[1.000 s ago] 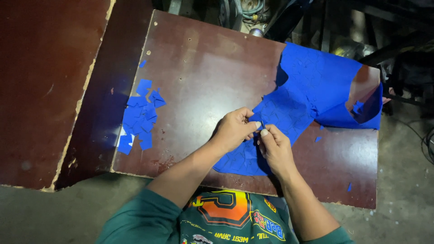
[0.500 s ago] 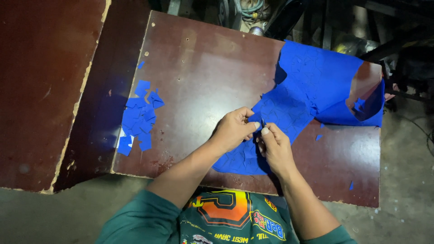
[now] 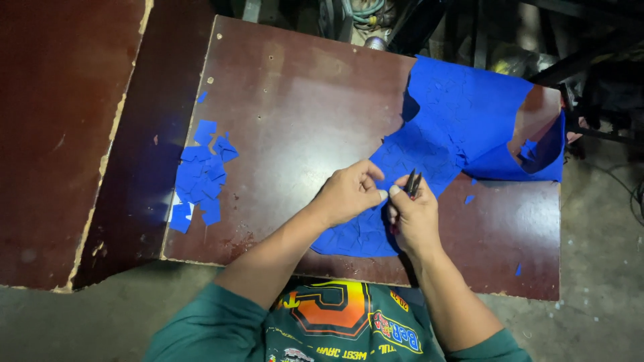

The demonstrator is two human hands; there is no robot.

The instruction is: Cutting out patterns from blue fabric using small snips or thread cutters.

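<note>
1. One big blue sheet (image 3: pixel 463 127), thin and floppy with ragged cut edges, spread over the right half of the worn brown table (image 3: pixel 295 87).
2. Left hand (image 3: pixel 349 194) pinches the sheet's near edge, fingers curled.
3. Right hand (image 3: pixel 412 214) is closed around small dark scissors (image 3: pixel 412 183), blades up, just beside the left thumb.
4. One pile of little blue squares (image 3: pixel 201 174) sits well apart on the left; too overlapped to count.

The right hand (image 3: pixel 414 216) is covering most of the dark scissors (image 3: pixel 412 183), only the blade tips are poking out. Both hands are hiding the blue sheet (image 3: pixel 463 121) near the surface's (image 3: pixel 302 100) front edge. The clutter past the far edge is sitting too dark to make out.
</note>
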